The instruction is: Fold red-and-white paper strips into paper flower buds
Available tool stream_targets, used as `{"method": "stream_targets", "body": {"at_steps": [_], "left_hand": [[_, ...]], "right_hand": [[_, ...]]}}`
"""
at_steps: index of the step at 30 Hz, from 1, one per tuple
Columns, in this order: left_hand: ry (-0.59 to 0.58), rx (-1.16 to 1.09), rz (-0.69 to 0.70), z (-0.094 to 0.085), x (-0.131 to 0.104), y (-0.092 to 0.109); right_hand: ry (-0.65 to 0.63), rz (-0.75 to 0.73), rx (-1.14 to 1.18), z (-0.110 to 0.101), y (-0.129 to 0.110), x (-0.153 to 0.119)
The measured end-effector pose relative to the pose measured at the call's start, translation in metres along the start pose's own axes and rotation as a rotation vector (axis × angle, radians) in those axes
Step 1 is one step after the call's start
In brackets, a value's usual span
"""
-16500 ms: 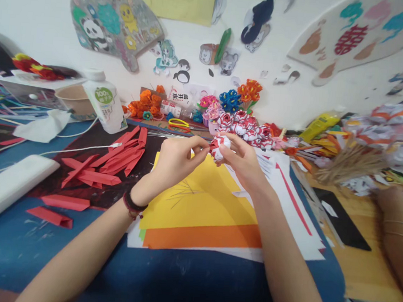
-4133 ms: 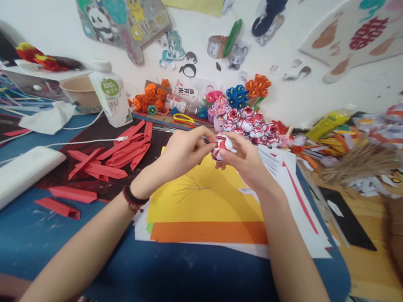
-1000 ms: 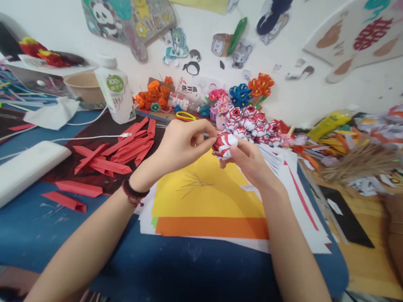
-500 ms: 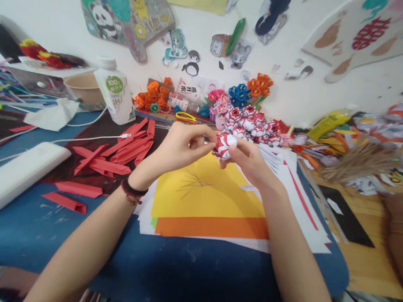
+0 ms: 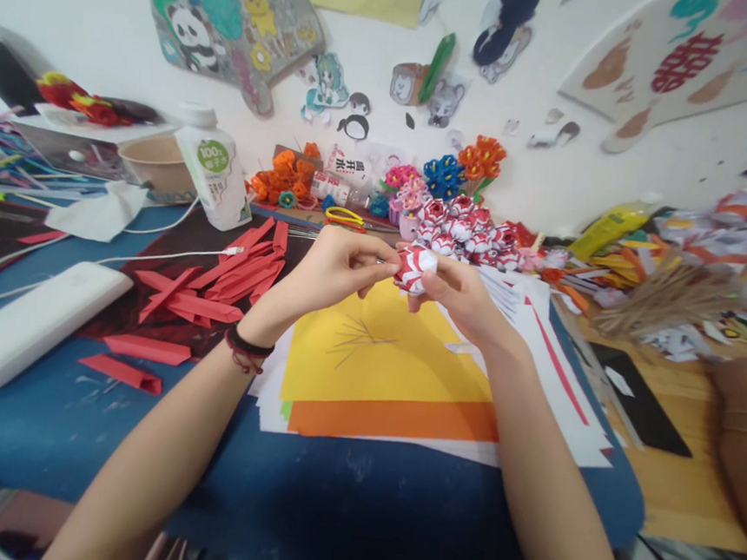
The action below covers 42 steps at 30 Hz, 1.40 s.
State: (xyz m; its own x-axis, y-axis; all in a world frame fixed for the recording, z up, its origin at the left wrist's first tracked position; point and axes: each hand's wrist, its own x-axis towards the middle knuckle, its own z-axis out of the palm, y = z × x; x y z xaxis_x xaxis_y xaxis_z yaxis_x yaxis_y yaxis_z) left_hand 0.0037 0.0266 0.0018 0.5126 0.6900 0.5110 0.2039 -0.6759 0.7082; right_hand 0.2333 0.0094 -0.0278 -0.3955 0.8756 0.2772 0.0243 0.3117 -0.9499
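And here we see the change: half a second ago the left hand (image 5: 339, 268) arches its fingers into an open loop, and now that loop flattens, thumb and forefinger lying almost along each other at the left edge of the red-and-white paper ball (image 5: 419, 272). How firmly they close, and whether on a petal or on the small dark sliver at their tips, we cannot tell. The right hand (image 5: 467, 297) gives us a steadier picture: its grip is closed around the ball's right side, thumb across the front, fingers behind. So the ball sits up between both hands, above the far part of the yellow sheet (image 5: 397, 378). A few seconds back we have a white point jutting from it; from this side it now looks rounder, so we judge the petals are being worked close, one fine pinch at a time.

Around it, our layout holds: thin dark sticks (image 5: 361, 341) lie on the yellow, folded red strips (image 5: 233, 276) stay piled to the left on the table (image 5: 327, 511), and similar red-and-white flowers (image 5: 460, 227) cluster just beyond the hands.
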Motion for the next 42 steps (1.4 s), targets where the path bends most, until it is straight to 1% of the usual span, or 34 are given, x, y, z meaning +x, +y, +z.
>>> {"method": "stream_targets", "body": {"at_steps": [5, 11, 16, 18, 24, 27, 32, 35, 40, 42], "left_hand": [[-0.008, -0.038, -0.02, 0.0, 0.0, -0.003], [-0.021, -0.005, -0.048, 0.001, 0.0, 0.001], [0.057, 0.048, -0.004, 0.005, 0.0, 0.004], [0.065, 0.057, 0.002, 0.006, 0.0, 0.005], [-0.001, -0.021, -0.063, 0.002, 0.001, 0.006], [-0.009, -0.03, -0.065, 0.0, 0.001, 0.006], [0.01, -0.042, -0.048, 0.001, 0.001, 0.005], [0.016, -0.062, -0.07, 0.002, 0.001, 0.006], [0.057, -0.124, -0.118, 0.005, 0.001, 0.008], [0.068, -0.146, -0.118, 0.006, 0.001, 0.008]], "right_hand": [[-0.02, -0.007, 0.004, -0.002, 0.001, 0.001], [-0.039, -0.021, -0.018, 0.0, -0.001, 0.001], [-0.05, -0.018, -0.014, 0.001, -0.001, 0.0], [-0.046, -0.017, -0.004, 0.001, 0.0, 0.0], [-0.043, -0.023, 0.044, 0.001, 0.0, 0.001], [-0.028, -0.018, 0.038, 0.001, -0.002, 0.001], [-0.023, -0.015, 0.036, 0.001, -0.003, 0.0], [-0.035, -0.026, 0.047, 0.002, -0.003, 0.0], [-0.049, -0.031, 0.055, 0.002, -0.003, 0.0], [-0.049, -0.031, 0.053, 0.002, -0.003, 0.0]]}}
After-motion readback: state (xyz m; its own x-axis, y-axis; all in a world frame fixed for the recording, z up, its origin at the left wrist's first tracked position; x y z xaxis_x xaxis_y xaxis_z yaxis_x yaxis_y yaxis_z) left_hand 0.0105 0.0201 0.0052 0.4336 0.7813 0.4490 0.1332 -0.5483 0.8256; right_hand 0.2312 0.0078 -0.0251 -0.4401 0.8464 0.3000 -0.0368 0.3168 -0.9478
